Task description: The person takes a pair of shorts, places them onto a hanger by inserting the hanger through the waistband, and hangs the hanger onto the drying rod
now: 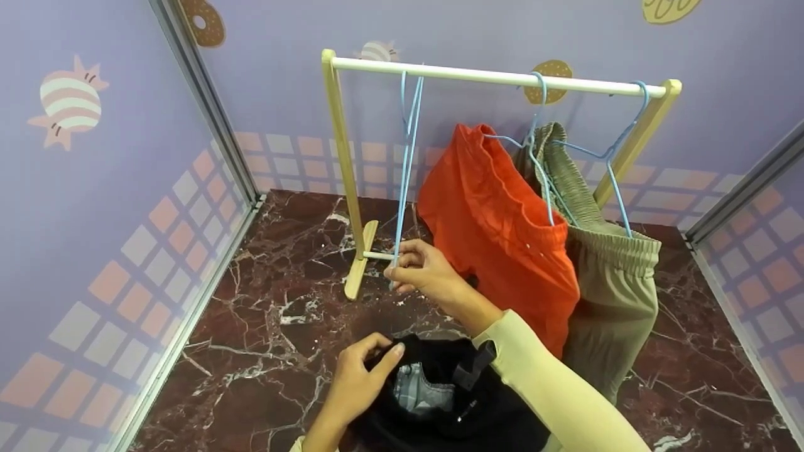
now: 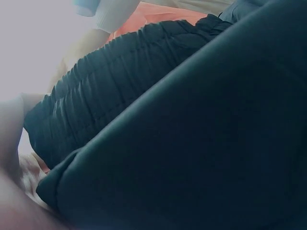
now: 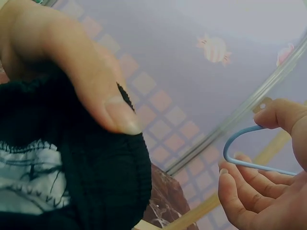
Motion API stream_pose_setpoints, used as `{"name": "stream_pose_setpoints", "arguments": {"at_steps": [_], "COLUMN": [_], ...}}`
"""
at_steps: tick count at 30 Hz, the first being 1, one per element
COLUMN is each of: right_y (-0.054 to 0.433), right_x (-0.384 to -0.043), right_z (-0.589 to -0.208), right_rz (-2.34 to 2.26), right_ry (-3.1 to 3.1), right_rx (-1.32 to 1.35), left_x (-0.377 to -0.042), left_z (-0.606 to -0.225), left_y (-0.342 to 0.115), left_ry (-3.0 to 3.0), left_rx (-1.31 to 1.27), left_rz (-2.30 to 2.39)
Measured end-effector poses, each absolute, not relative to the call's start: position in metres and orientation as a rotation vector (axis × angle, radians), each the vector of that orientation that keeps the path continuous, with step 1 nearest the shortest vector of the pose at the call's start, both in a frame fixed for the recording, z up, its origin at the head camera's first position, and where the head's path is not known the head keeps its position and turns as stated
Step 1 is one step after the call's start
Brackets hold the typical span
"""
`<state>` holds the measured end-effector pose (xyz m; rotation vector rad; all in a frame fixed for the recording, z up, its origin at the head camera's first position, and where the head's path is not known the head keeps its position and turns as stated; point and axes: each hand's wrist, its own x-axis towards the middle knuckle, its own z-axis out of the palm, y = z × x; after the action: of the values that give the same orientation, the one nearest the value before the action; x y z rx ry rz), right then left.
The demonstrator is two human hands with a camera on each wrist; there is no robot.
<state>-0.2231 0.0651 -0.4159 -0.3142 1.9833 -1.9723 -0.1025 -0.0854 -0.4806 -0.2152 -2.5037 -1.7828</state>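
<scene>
My left hand (image 1: 359, 380) grips the elastic waistband of black pants (image 1: 496, 414), with the thumb laid over the edge. The waist gapes open, showing a grey-white lining inside. In the left wrist view the gathered waistband (image 2: 96, 91) and dark cloth fill most of the picture. My right hand (image 1: 433, 273) pinches the lower end of a light blue hanger (image 1: 409, 157), thumb on one side and fingers on the other. That hanger hangs bare from the rack's rod, turned edge-on. In the right wrist view its rounded corner (image 3: 229, 146) lies between thumb and fingertips.
A rack with a white rod (image 1: 477, 76) and wooden posts stands by the back wall. Orange-red pants (image 1: 496, 238) and khaki pants (image 1: 619, 301) hang on blue hangers at its right. Below is a dark red marbled surface (image 1: 264, 351), with patterned walls on three sides.
</scene>
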Motion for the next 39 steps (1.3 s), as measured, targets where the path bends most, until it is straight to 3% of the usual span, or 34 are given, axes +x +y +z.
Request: {"name": "stream_pose_setpoints", "arguments": {"at_steps": [39], "right_y": [0.147], "right_x": [-0.169], "right_z": [-0.440], "right_rz": [-2.091], "right_ry": [1.816], "right_rx": [-0.491], "left_x": [-0.114], "left_z": [-0.495], "left_y": [-0.090], "left_ry": [-2.510], "left_rx": [-0.212], "left_rz": [-1.716]}}
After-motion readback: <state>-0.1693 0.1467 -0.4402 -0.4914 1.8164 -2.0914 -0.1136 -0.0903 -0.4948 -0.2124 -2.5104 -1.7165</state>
